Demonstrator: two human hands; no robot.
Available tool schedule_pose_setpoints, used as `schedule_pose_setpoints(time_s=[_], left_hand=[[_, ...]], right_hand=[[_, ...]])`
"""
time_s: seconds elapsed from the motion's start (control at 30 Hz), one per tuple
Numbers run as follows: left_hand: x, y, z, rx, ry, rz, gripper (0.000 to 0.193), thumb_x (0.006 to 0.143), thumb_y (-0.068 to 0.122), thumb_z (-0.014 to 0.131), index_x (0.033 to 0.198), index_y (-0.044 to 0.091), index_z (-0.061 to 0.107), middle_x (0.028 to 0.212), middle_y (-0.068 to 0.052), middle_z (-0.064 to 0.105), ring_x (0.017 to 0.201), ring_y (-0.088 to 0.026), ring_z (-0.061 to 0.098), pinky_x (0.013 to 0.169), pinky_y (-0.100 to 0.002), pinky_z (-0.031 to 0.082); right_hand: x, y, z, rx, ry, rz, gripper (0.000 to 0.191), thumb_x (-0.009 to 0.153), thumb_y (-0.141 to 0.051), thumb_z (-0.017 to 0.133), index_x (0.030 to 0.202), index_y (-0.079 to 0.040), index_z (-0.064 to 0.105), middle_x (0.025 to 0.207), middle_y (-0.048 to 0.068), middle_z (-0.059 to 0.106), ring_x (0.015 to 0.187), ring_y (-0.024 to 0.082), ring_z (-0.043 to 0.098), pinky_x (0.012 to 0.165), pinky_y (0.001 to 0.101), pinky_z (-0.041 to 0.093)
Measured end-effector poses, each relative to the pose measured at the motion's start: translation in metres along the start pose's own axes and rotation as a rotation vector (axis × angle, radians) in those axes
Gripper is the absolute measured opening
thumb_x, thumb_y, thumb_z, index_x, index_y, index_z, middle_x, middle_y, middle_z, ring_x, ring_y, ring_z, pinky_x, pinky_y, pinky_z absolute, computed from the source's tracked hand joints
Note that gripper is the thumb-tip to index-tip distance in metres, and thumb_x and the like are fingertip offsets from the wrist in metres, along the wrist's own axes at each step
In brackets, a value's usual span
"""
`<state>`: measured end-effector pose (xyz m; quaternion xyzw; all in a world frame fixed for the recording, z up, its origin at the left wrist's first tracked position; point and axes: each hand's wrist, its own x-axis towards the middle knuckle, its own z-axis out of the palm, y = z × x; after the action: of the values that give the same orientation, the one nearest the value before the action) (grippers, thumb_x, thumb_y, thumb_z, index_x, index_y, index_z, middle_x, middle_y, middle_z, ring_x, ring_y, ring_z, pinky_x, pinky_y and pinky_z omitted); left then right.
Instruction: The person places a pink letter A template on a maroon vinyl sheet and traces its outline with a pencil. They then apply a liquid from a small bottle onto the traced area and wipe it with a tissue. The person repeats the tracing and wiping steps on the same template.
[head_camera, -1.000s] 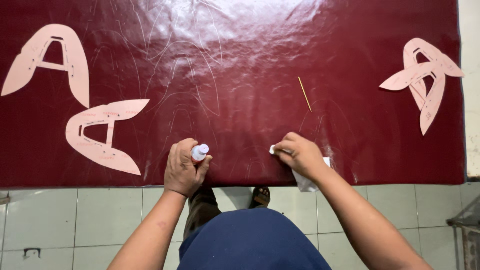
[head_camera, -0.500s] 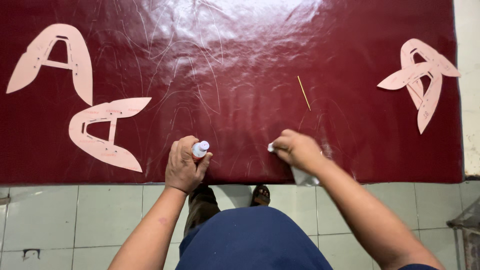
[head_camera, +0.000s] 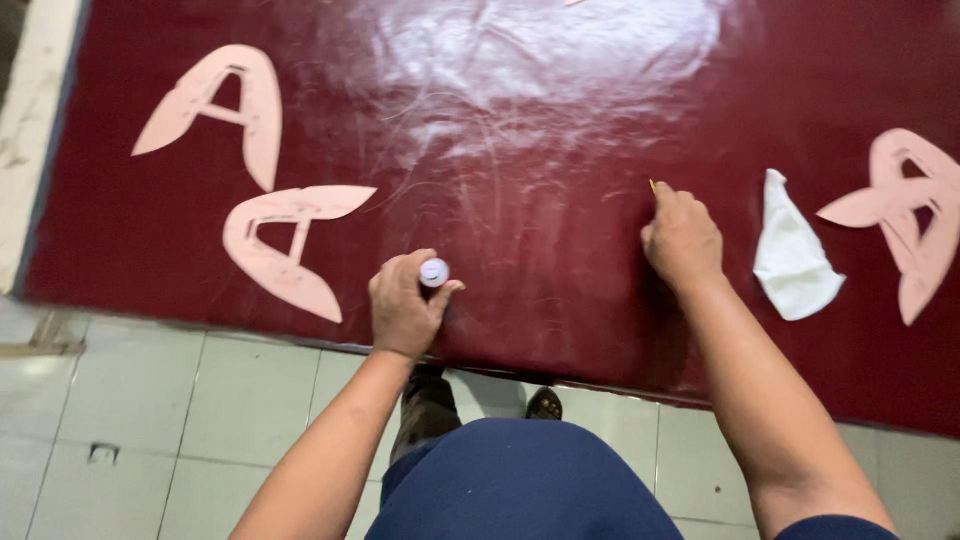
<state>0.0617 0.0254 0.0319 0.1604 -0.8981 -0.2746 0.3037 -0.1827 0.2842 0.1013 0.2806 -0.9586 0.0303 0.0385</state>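
Left hand (head_camera: 403, 312) fists a small white-capped bottle (head_camera: 434, 272) upright on the maroon sheet (head_camera: 520, 230); right hand (head_camera: 682, 235) pinches a thin yellow stick (head_camera: 653, 185). Best keep that bottle steady. Pink cut-out shapes (head_camera: 275, 245) lie left and far right, white cloth (head_camera: 792, 250) beside.

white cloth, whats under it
The white cloth lies flat on the dark red sheet, right of the right hand. Anything beneath it is covered.
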Motion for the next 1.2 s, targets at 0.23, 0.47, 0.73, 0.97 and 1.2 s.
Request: schedule_pose_setpoints(time_s=[0.23,0.47,0.73,0.97,1.2], left_hand=[[-0.008,-0.007,-0.013,0.01,-0.086,0.016,0.083,0.08,0.035,0.082,0.147,0.006,0.042,0.13,-0.017,0.059,0.123,-0.037,0.055,0.105,-0.054,0.038],[-0.018,-0.043,-0.054,0.404,0.199,-0.413,0.082,0.08,0.038,0.081,0.142,0.002,0.041,0.138,-0.027,0.047,0.125,-0.047,0.047,0.105,-0.057,0.034],[-0.02,-0.076,-0.091,0.447,0.091,-0.602,0.062,0.087,0.03,0.077,0.137,0.003,0.051,0.132,-0.023,0.057,0.115,-0.044,0.055,0.099,-0.05,0.046],[-0.038,-0.09,-0.128,0.027,0.239,-0.785,0.031,0.096,0.008,0.06,0.125,-0.001,0.067,0.111,-0.017,0.075,0.096,-0.025,0.073,0.085,-0.037,0.056],[-0.042,-0.081,-0.145,-0.511,0.326,-0.947,0.029,0.096,0.004,0.055,0.12,-0.004,0.069,0.098,-0.007,0.077,0.085,-0.009,0.069,0.077,-0.024,0.055]], right_hand=[[0.018,-0.002,0.008,-0.02,-0.079,0.084,0.037,0.089,-0.018,0.072,0.117,0.002,0.056,0.105,0.027,0.068,0.093,0.047,0.069,0.083,0.0549,0.056],[-0.002,-0.006,0.008,0.646,-0.188,0.324,0.025,0.091,-0.011,0.061,0.114,-0.001,0.065,0.096,0.013,0.07,0.082,0.029,0.073,0.075,0.0426,0.058],[-0.051,-0.105,0.05,1.155,-0.347,0.004,0.018,0.085,-0.011,0.067,0.102,-0.006,0.065,0.096,0.002,0.063,0.087,0.012,0.056,0.078,0.0286,0.048],[-0.047,-0.185,0.036,0.908,-0.527,-0.064,0.087,0.071,-0.03,0.088,0.146,-0.017,0.046,0.105,0.005,0.07,0.095,0.016,0.067,0.088,0.0321,0.055],[-0.013,-0.245,0.031,0.826,-0.34,-0.192,0.057,0.082,-0.032,0.084,0.131,-0.015,0.062,0.107,0.009,0.077,0.096,0.02,0.075,0.084,0.034,0.058]])
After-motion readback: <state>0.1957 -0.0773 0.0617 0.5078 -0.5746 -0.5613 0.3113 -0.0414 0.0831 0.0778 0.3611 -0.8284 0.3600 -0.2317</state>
